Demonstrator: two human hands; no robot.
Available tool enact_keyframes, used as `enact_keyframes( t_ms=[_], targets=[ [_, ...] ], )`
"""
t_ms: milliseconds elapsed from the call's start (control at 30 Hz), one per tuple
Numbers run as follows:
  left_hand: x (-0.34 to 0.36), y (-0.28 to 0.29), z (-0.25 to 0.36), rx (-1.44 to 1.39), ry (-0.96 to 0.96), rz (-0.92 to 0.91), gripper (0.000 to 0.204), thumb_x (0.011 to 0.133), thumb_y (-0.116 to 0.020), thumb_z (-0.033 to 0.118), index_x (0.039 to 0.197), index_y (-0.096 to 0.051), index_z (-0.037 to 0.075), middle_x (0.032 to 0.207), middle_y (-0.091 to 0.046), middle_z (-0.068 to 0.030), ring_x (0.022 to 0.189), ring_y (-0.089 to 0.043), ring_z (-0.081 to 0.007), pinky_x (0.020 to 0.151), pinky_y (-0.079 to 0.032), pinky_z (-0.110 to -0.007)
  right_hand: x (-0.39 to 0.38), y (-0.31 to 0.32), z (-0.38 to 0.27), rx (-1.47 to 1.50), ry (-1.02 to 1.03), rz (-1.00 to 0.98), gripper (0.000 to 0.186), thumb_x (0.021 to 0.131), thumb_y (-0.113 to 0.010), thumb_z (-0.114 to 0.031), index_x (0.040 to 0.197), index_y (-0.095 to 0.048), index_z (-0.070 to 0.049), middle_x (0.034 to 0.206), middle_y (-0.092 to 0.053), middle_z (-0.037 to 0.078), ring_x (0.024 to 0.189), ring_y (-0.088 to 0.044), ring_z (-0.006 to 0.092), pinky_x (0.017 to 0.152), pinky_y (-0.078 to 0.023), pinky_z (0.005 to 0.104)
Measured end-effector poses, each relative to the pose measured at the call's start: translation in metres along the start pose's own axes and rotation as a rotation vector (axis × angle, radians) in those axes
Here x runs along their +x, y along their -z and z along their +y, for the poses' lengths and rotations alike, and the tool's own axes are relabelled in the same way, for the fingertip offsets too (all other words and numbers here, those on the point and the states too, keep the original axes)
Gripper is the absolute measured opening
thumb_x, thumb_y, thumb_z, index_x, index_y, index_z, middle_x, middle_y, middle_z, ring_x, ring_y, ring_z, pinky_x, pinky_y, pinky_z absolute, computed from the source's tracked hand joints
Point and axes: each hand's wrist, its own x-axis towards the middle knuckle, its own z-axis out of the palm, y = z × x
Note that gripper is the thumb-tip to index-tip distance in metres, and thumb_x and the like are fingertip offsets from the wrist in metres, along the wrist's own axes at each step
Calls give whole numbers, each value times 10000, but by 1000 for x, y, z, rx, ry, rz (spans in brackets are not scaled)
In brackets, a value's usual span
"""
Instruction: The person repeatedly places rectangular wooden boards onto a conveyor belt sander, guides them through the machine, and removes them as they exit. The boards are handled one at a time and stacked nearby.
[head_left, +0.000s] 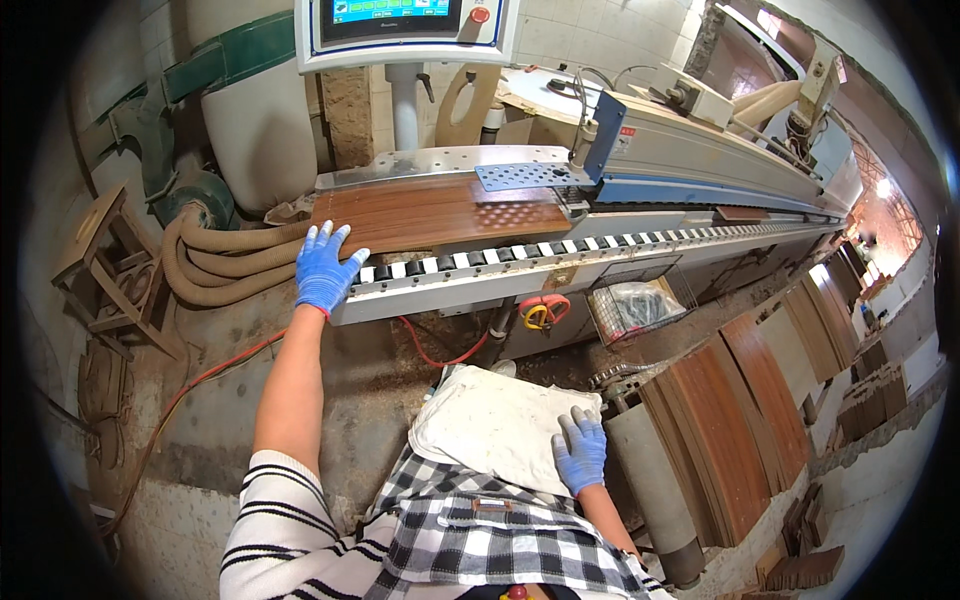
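Note:
My left hand [327, 272], in a blue glove with pale fingertips, lies with fingers spread at the near left corner of a brown wood-grain panel [425, 215]. The panel lies flat on the machine beside a roller rail [560, 252], and its right end sits under a perforated blue plate [525, 177]. My right hand [580, 452], gloved the same way, rests with fingers stretched out on the right edge of a white cloth [485, 425] across my lap. It holds nothing.
Stacked brown panels [725, 410] stand to my right beside a grey roller [655, 480]. A control screen with a red button [479, 16] is above. Ribbed hoses [200, 255] and a wooden stool [110, 265] are at left. Below the rail hang a wire basket [640, 305] and a yellow-and-red tool [540, 313].

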Motion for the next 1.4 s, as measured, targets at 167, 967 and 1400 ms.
enact_keyframes(
  t_ms=[167,967,1400],
  targets=[
    [1,-2,-4,-2,-7,-2,645,855,-609,551,1367,-532,166,1513,-369,-138,1416,-284,-332,1149,-236,-450,1,2,-1,11,2,-4,358,822,-637,-242,1146,-656,-90,1304,-553,174,1224,-473,393,1049,-359,478],
    [-3,2,-46,-227,77,4,563,868,-660,416,1357,-542,162,1481,-410,-158,1379,-352,-337,1137,-290,-404,0,0,1,25,-16,-15,360,836,-629,-260,1157,-653,-100,1320,-541,168,1245,-457,388,1051,-347,480],
    [8,-4,18,44,14,-100,602,898,-532,543,1404,-478,222,1473,-421,-161,1391,-336,-325,1159,-185,-462,56,68,95,-260,-202,263,491,812,-650,-129,1287,-538,-75,1332,-540,140,1243,-469,346,1084,-328,457]
  ],
)
